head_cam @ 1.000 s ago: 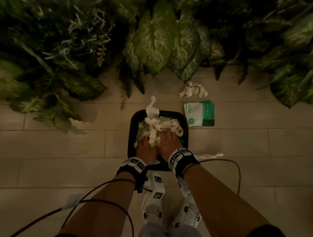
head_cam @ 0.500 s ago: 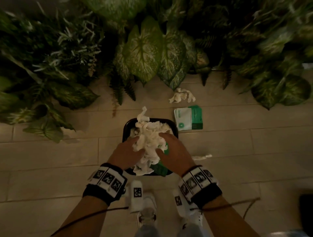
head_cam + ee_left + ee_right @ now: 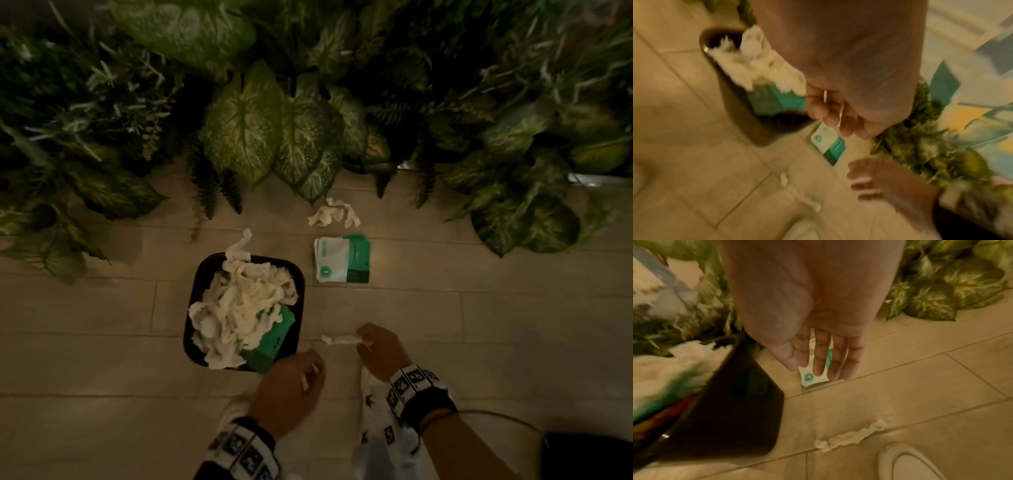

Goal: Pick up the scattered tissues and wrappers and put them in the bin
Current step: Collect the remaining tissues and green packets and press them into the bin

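Observation:
The black bin (image 3: pixel 198 284) stands on the floor, heaped with white tissues (image 3: pixel 239 305) and a green wrapper (image 3: pixel 274 339). A twisted tissue strip (image 3: pixel 339 339) lies on the floor right of the bin. My right hand (image 3: pixel 373 346) hovers at the strip's right end; in the right wrist view its fingers (image 3: pixel 836 360) are straight and apart from the strip (image 3: pixel 851 437). My left hand (image 3: pixel 301 373) hangs near the bin's front right corner, fingers (image 3: pixel 830 116) loosely curled and holding nothing. A crumpled tissue (image 3: pixel 334 214) and a green-and-white wrapper (image 3: pixel 342 259) lie farther back.
Leafy plants (image 3: pixel 274 137) line the far side and overhang the crumpled tissue. My white shoes (image 3: pixel 380 431) stand just below the hands. A dark object (image 3: pixel 589 455) sits at the lower right corner. Pale floor planks (image 3: pixel 102 342) stretch to the left and right.
Both hands pressed the tissues down in the bin, then left it and moved right. The right hand now hangs over the twisted strip on the floor.

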Tool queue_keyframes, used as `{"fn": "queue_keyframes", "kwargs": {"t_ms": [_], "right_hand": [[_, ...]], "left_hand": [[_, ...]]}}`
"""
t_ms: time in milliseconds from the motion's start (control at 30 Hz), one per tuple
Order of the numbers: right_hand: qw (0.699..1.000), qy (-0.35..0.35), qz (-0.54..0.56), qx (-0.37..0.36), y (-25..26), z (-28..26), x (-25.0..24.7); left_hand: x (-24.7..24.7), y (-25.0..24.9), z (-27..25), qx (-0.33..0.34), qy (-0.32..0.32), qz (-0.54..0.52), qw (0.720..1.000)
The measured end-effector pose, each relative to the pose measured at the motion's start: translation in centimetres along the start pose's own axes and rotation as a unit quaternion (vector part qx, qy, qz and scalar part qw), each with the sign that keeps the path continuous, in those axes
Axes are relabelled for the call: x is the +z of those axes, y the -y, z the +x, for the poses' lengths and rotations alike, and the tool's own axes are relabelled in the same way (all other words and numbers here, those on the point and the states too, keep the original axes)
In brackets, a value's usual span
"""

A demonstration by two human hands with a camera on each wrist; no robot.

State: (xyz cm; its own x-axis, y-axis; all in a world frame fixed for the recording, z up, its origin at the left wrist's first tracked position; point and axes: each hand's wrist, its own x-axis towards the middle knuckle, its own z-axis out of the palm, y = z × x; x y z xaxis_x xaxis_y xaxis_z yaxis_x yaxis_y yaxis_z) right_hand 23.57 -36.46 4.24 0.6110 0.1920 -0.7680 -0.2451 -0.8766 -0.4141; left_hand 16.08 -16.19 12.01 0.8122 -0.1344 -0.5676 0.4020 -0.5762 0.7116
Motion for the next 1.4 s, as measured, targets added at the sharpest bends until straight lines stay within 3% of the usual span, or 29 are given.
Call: {"fn": "queue_keyframes", "kwargs": {"t_ms": [100,167,300,400,500,633,800,933,1000,1133,1200,1267,1300,1400], "right_hand": [[0.993,0.072,-0.093,0.009,-0.6,4.8,-1.9],[0.984,0.084,-0.156,0.004,-0.6,8.3,-3.4],[0.968,0.04,-0.242,-0.062,0.7,15.6,-6.1],[0.961,-0.014,-0.258,-0.093,2.9,21.0,-7.6],[0.978,-0.077,-0.181,-0.071,4.4,26.8,-7.3],[0.991,-0.102,-0.084,-0.019,6.8,33.3,-5.4],[0.974,-0.121,-0.192,0.009,7.9,37.8,-2.9],[0.949,-0.172,-0.258,-0.061,8.1,37.9,-3.3],[0.948,-0.148,-0.253,-0.122,7.6,38.1,-4.6],[0.953,-0.169,-0.088,-0.237,5.6,36.4,-8.0],[0.943,-0.211,-0.036,-0.257,4.2,34.8,-9.2],[0.943,-0.204,-0.007,-0.261,3.1,32.9,-9.4],[0.953,-0.172,-0.002,-0.25,2.6,32.1,-9.0],[0.976,-0.028,-0.105,-0.186,1.1,30.8,-6.6]], "left_hand": [[6.5,0.5,3.1,-0.081,0.044,-0.009,0.996],[9.6,0.9,5.8,-0.134,0.053,-0.022,0.989],[14.7,3.1,11.7,-0.23,0.049,-0.038,0.971],[16.3,4.2,15.1,-0.272,0.074,0.013,0.959],[16.7,5.3,18.4,-0.288,0.062,0.063,0.954],[18.5,7.7,20.9,-0.301,0.059,0.065,0.95],[23.0,9.8,22.6,-0.267,0.037,0.128,0.955],[24.5,10.1,23.0,-0.283,0.06,0.13,0.948],[24.7,10.9,23.6,-0.242,0.021,0.082,0.967],[23.0,12.0,24.8,-0.242,-0.028,-0.087,0.966],[21.1,11.3,24.0,-0.22,-0.066,-0.066,0.971],[19.4,11.4,23.5,-0.188,-0.17,-0.004,0.967],[18.7,11.5,23.7,-0.209,-0.201,-0.026,0.957],[17.2,11.4,25.4,-0.289,-0.345,-0.229,0.863]]}}
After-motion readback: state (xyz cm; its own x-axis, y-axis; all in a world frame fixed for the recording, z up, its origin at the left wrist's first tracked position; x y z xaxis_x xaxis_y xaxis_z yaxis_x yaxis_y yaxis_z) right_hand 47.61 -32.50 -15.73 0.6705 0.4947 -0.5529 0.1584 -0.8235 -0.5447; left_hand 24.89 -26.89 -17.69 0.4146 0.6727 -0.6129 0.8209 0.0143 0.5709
